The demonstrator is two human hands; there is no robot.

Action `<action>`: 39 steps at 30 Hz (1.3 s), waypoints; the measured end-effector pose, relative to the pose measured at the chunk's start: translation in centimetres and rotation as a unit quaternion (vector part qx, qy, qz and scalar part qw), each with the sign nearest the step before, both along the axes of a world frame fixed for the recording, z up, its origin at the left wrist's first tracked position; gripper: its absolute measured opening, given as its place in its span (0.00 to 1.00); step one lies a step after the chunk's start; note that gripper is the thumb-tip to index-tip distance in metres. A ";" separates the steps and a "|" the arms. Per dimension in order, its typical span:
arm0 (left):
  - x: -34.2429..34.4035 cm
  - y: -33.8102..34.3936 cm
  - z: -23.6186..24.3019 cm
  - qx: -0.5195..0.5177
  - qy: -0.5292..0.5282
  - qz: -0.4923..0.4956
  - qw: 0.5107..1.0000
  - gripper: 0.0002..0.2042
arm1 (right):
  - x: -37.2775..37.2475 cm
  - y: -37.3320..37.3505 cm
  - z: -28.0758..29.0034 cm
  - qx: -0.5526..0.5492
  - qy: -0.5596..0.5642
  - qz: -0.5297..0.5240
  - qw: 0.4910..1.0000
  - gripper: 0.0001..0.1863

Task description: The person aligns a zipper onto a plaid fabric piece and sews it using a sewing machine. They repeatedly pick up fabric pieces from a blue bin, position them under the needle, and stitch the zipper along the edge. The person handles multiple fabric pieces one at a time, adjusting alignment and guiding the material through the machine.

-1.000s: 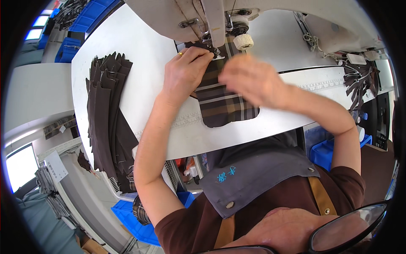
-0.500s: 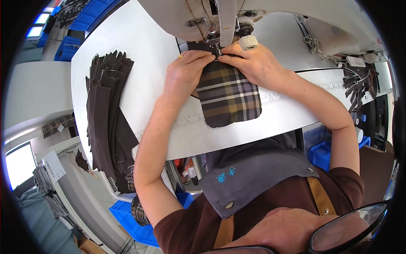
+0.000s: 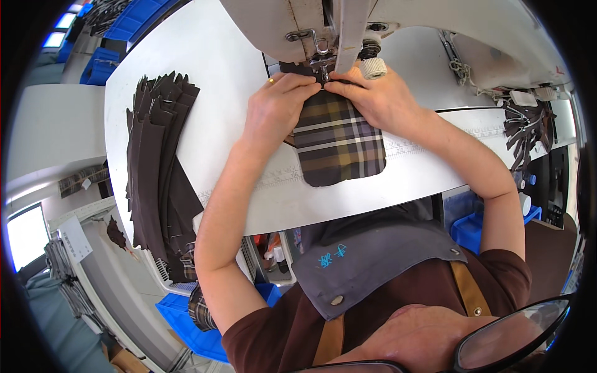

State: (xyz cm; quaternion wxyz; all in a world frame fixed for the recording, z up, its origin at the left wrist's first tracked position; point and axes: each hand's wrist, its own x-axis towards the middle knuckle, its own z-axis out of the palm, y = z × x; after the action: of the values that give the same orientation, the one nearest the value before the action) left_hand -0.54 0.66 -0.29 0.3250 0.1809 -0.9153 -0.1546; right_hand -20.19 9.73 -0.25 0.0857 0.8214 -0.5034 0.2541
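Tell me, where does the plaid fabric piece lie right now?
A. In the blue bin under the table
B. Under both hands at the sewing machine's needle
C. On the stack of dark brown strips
B: the plaid fabric piece lies flat on the white table, its top edge pinned by the left hand and right hand at the sewing machine.

Woven plaid cloth piece [image 3: 339,143], smooth matt white tabletop [image 3: 205,68], matt brown fabric strips [image 3: 155,155]

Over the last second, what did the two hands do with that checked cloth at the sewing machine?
The right hand, raised and blurred a second ago, came down onto the plaid fabric piece and now pinches its top edge under the sewing machine beside the left hand. The left hand stayed on the cloth. The stack of dark brown strips on the white table did not move.
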 end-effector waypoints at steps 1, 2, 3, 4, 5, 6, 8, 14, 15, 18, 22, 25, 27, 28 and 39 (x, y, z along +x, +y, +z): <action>-0.1 -0.2 0.0 -0.012 0.006 0.008 1.000 0.11 | 0.1 -0.2 0.0 0.012 -0.008 -0.004 1.000 0.16; -0.2 -0.6 -0.1 -0.024 0.012 0.017 1.000 0.11 | 0.1 -0.4 0.1 0.023 -0.015 -0.008 1.000 0.16; -0.4 -0.9 -0.2 -0.036 0.020 0.023 0.999 0.11 | 0.1 -0.6 0.2 0.035 -0.020 -0.013 0.999 0.16; -0.5 -1.0 -0.2 -0.032 0.022 0.021 0.999 0.10 | 0.0 -0.6 0.2 0.030 -0.022 -0.014 0.999 0.17; -0.5 -1.1 -0.3 -0.028 0.023 0.019 0.999 0.10 | 0.0 -0.5 0.2 0.024 -0.023 -0.014 0.999 0.17; -0.5 -1.2 -0.3 -0.024 0.023 0.019 0.999 0.10 | 0.0 -0.6 0.2 0.018 -0.026 -0.012 0.999 0.17; -0.4 -1.2 -0.4 -0.023 0.025 0.017 0.999 0.09 | -0.1 -0.7 0.0 0.019 -0.028 -0.011 0.999 0.17; -0.6 -1.2 -0.4 -0.005 0.030 0.030 0.999 0.09 | 0.0 -1.0 -0.1 0.010 -0.027 -0.021 0.999 0.17; -0.6 -1.3 -0.2 -0.005 0.026 0.033 0.999 0.08 | 0.0 -1.0 0.1 0.018 -0.026 -0.024 0.999 0.16; -0.6 -1.2 -0.2 -0.004 0.024 0.028 0.999 0.08 | -0.1 -0.9 0.1 0.025 -0.035 -0.018 0.999 0.16; -0.6 -1.4 -0.4 -0.022 0.027 0.022 0.999 0.08 | -0.1 -1.0 0.1 0.023 -0.037 -0.017 0.999 0.15; -0.6 -1.4 -0.4 -0.020 0.030 0.021 0.999 0.09 | -0.2 -1.0 0.1 0.014 -0.041 -0.009 0.999 0.15; -0.6 -1.5 -0.7 -0.015 0.031 0.018 0.999 0.09 | -0.4 -1.1 0.0 0.021 -0.044 0.001 0.999 0.15; -0.6 -1.5 -0.6 -0.012 0.030 0.020 0.999 0.09 | -0.5 -1.1 0.1 0.021 -0.041 -0.002 0.999 0.15; 0.1 -0.9 -0.1 0.036 -0.005 -0.004 0.999 0.11 | -0.3 -0.4 0.0 0.028 -0.022 0.004 0.999 0.16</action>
State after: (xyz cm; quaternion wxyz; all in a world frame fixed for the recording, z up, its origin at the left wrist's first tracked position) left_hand -0.41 -0.20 -0.41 0.3130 0.1897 -0.9116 -0.1874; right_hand -20.50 9.35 -0.26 0.0501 0.8197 -0.5086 0.2586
